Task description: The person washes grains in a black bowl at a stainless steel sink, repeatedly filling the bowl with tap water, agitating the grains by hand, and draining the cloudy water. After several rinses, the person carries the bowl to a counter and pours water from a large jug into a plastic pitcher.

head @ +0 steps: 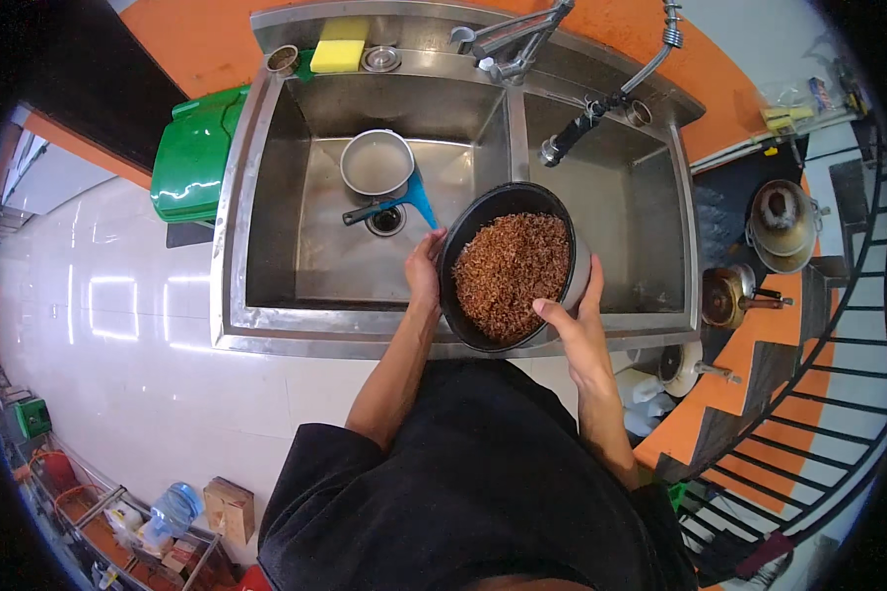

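Note:
Both hands hold a dark round pot (pixel 448 295) tilted over the near edge of a two-basin steel sink (pixel 325 319). Reddish-brown grains (pixel 514 270), like cooked rice, fill much of the pot. My left hand (pixel 424 273) grips its left side, the fingertips at the rim. On the right side is my right hand (pixel 580 325), its thumb over the rim at the grains and its fingers along the outer wall. In the left basin stand a light metal pot (pixel 377 164) with cloudy liquid and, against it, a blue scraper (pixel 416 198) with a dark handle, lying partly over the drain (pixel 386 220).
A spray faucet (pixel 573 137) hangs over the right basin. Yellow sponges (pixel 338 56) and a drain strainer (pixel 381 58) sit on the back ledge. A green bin (pixel 196 159) stands left of the sink; used pans (pixel 728 297) and a black stair railing (pixel 806 362) are at the right.

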`<state>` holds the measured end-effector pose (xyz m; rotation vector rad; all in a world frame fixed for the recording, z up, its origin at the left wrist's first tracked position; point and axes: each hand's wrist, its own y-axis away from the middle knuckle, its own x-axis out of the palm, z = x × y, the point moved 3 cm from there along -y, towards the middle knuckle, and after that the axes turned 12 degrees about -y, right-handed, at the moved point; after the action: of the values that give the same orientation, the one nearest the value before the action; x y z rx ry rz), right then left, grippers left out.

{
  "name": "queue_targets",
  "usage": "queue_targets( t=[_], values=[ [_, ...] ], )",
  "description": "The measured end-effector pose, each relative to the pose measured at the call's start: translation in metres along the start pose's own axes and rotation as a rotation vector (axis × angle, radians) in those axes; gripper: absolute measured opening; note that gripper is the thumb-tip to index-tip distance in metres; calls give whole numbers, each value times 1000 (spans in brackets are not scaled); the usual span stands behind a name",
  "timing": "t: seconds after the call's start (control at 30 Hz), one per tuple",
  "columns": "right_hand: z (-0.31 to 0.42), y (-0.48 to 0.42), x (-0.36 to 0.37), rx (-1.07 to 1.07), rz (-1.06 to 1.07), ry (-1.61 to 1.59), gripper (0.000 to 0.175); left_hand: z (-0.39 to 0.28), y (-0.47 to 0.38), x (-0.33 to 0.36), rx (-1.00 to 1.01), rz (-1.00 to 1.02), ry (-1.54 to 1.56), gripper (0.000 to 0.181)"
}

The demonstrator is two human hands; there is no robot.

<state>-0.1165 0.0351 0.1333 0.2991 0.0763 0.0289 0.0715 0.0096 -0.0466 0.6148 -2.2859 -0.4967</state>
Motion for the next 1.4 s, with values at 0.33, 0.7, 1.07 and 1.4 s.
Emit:
queue_targets(
  t=[0.33, 0.7, 1.07, 1.4],
  values=[
    [10, -1, 6, 0, -38, 187, 105, 1, 5, 10, -25, -16, 19, 29],
    [13, -3, 11, 28, -52, 257, 107, 11, -5, 4, -71, 0, 76, 28],
    [20, -1, 19, 46, -71, 338, 109, 32, -23, -9, -58, 33, 24, 27],
    [20, 0, 23, 20, -57, 390, 110, 43, -25, -14, -132, -4, 173, 29]
  ],
)
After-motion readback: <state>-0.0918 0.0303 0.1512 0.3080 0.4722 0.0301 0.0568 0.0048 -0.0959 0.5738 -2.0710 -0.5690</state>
